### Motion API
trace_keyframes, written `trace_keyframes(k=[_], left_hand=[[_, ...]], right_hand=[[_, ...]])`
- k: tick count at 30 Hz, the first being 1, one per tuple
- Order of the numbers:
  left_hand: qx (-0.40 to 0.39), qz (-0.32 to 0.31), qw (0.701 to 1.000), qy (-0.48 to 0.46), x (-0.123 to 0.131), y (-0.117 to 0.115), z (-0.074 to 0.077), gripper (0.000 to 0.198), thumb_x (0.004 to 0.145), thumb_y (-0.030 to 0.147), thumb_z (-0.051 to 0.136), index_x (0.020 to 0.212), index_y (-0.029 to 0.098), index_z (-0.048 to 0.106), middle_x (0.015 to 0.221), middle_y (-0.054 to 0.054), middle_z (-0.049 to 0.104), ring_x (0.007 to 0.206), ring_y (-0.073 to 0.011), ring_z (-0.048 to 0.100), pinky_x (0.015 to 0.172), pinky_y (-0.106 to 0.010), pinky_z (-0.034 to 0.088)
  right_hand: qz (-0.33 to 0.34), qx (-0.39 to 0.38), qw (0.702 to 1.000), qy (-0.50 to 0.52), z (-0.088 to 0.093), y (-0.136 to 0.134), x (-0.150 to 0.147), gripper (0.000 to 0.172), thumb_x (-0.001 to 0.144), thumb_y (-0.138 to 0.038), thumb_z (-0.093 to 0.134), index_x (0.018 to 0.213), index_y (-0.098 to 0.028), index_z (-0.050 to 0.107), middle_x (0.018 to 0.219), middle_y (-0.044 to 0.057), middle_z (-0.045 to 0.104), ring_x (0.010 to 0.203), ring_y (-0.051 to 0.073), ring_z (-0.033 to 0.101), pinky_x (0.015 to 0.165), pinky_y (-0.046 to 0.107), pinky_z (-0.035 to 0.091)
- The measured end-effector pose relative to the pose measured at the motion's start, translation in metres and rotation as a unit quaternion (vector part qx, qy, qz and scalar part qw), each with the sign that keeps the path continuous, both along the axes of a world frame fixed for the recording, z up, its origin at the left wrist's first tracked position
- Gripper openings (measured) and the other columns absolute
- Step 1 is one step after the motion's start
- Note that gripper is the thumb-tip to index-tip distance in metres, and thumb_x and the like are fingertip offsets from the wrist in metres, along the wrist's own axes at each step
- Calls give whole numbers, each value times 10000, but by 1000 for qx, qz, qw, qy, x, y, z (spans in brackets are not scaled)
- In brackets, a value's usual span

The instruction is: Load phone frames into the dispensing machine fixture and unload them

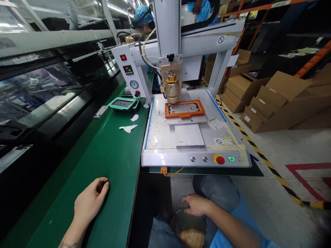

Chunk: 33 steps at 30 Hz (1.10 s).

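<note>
My left hand [90, 201] rests on the green bench mat [111, 165], fingers curled over a dark patch that may be a shadow or a small object. My right hand [196, 205] hangs low near my knee, fingers apart, just above the rim of a metal pail [178, 215] with something tan inside. Ahead stands a white benchtop dispensing machine [165, 151]. Its brass head [172, 89] sits over an orange fixture [184, 113] holding a metal phone-sized frame. Neither hand touches the machine.
A green tray-like jig [124, 104] and white paper scraps [128, 128] lie on the mat. The machine's front has a red emergency stop button [219, 159]. Cardboard boxes [245, 89] stand to the right, beyond hazard tape [271, 168]. A person in blue [142, 20] stands behind the machine.
</note>
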<state>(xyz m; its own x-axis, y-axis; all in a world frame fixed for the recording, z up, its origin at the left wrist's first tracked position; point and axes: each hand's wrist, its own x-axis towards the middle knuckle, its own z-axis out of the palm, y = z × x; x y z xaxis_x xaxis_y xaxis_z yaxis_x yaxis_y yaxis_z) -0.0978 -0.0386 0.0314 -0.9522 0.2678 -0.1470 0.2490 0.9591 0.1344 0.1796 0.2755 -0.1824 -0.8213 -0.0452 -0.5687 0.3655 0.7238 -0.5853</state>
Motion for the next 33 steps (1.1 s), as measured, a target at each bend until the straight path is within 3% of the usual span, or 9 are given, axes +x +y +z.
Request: trace_keyframes(k=[17, 21, 24, 27, 28, 30, 32, 33], left_hand=[[20, -22, 999, 26, -1, -2, -2, 433, 968, 583, 379, 1136, 283, 642, 895, 1, 707, 819, -195, 664, 643, -290, 441], [28, -26, 999, 34, 1, 0, 1, 403, 968, 563, 408, 1113, 282, 656, 884, 4, 714, 808, -195, 668, 627, -285, 436], [35, -20, 999, 35, 1, 2, 2, 398, 960, 563, 414, 1090, 282, 664, 874, 6, 717, 798, -198, 666, 610, -285, 424], [33, -19, 999, 25, 1, 3, 2, 405, 965, 563, 392, 1086, 288, 663, 883, 8, 719, 817, -201, 666, 617, -288, 413], [33, -21, 999, 22, 1, 4, 2, 407, 967, 562, 384, 1090, 290, 661, 894, 8, 720, 830, -203, 667, 625, -291, 411], [35, -24, 999, 17, 1, 4, 2, 408, 968, 557, 375, 1101, 292, 655, 918, 8, 723, 857, -207, 667, 641, -294, 408], [42, -28, 999, 15, 1, 3, 3, 403, 971, 547, 370, 1106, 291, 650, 924, 7, 723, 868, -209, 668, 651, -295, 405], [48, -31, 998, 14, 1, 3, 3, 398, 973, 543, 368, 1103, 291, 648, 921, 8, 723, 866, -208, 668, 653, -294, 403]], right_hand=[[-2, -12, 1000, 13, -11, 2, 1, 487, 832, -334, 722, 1304, -214, 704, 1155, 137, 744, 1150, 367, 677, 990, 458, 535], [-6, -18, 1000, 13, -2, 0, 1, 462, 838, -313, 712, 1289, -211, 709, 1128, 122, 750, 1112, 342, 691, 961, 428, 536], [15, -69, 997, 30, 34, -11, 3, 416, 845, -311, 725, 1258, -261, 715, 1089, 42, 765, 1034, 259, 714, 896, 330, 537], [32, -203, 967, 150, 101, -12, 0, 272, 881, -344, 721, 1135, -247, 732, 1024, -1, 765, 906, 172, 706, 799, 250, 517], [21, -203, 951, 234, 126, -5, -5, 214, 900, -350, 705, 1077, -232, 734, 991, 4, 758, 885, 167, 691, 800, 260, 509], [-55, -61, 890, 448, 174, 23, -22, 157, 929, -336, 661, 1002, -208, 715, 978, 43, 738, 920, 202, 657, 860, 330, 481], [-153, 155, 781, 585, 210, 67, -46, 147, 966, -306, 617, 1004, -187, 695, 967, 77, 721, 931, 233, 625, 870, 378, 440], [-187, 239, 737, 604, 222, 91, -59, 141, 971, -302, 615, 984, -180, 684, 940, 80, 709, 918, 241, 608, 851, 382, 420]])
